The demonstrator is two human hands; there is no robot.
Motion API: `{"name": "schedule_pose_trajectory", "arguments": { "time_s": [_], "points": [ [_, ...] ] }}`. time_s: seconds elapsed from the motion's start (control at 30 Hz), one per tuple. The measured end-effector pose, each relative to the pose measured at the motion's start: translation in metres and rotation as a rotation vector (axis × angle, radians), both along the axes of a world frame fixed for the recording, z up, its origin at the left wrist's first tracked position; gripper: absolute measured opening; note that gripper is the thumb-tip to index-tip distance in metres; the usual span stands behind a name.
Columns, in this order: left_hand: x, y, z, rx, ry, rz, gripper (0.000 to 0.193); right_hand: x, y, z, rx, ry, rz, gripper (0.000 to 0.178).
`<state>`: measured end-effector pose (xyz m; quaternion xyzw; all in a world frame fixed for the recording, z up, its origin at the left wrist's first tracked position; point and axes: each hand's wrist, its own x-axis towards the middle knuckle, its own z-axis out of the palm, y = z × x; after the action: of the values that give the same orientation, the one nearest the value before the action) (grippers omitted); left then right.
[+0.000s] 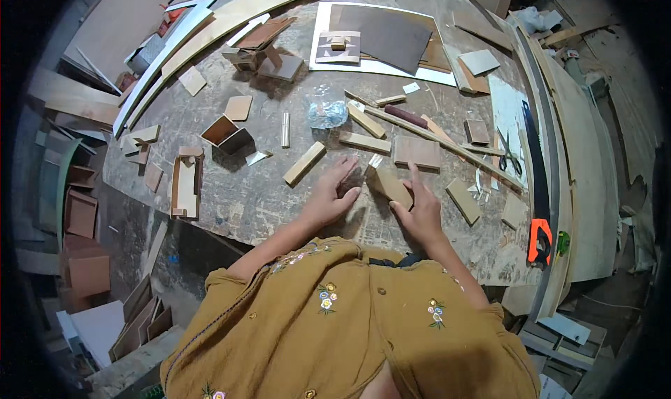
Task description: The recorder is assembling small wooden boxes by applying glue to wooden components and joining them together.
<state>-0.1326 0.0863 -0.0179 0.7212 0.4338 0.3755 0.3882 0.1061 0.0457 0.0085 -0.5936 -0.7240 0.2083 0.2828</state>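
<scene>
My right hand (pixel 421 214) grips a pale wooden block (pixel 386 183) near the front of the worktable. The block stands tilted, and its far end shows something whitish that I cannot make out. The index finger stretches forward beside a flat tan wood piece (pixel 417 153). Left of the block, my left hand (pixel 334 193) rests low over the tabletop with its fingers extended and thumb apart, holding nothing. Short wood sticks lie just beyond it: one stick (pixel 305 163) to the left, another stick (pixel 365 143) farther off. Right of my right hand lies a further wood block (pixel 463 202).
A handsaw (pixel 538 189) with an orange handle lies along the right edge, near black scissors (pixel 509 154). A clear plastic bag (pixel 327 112) sits mid-table. Small wooden boxes (pixel 227 134) stand at the left, and sheets (pixel 381 39) lie at the back. Offcuts cover the surroundings.
</scene>
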Motion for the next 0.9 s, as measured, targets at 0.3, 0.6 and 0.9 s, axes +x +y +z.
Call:
{"name": "schedule_pose_trajectory", "arguments": {
  "time_s": [0.3,0.6,0.9],
  "points": [
    [0.012,0.001,-0.012,0.136,0.166,0.036,0.051,0.003,-0.001,-0.012,0.047,-0.024,0.016,0.097],
    [0.019,0.000,-0.015,0.134,0.197,0.040,0.057,0.010,0.002,-0.009,0.064,-0.023,-0.008,0.096],
    [0.025,0.000,-0.009,0.155,0.251,-0.061,0.066,0.020,0.007,-0.009,0.013,0.021,-0.023,0.098]
  ]
}}
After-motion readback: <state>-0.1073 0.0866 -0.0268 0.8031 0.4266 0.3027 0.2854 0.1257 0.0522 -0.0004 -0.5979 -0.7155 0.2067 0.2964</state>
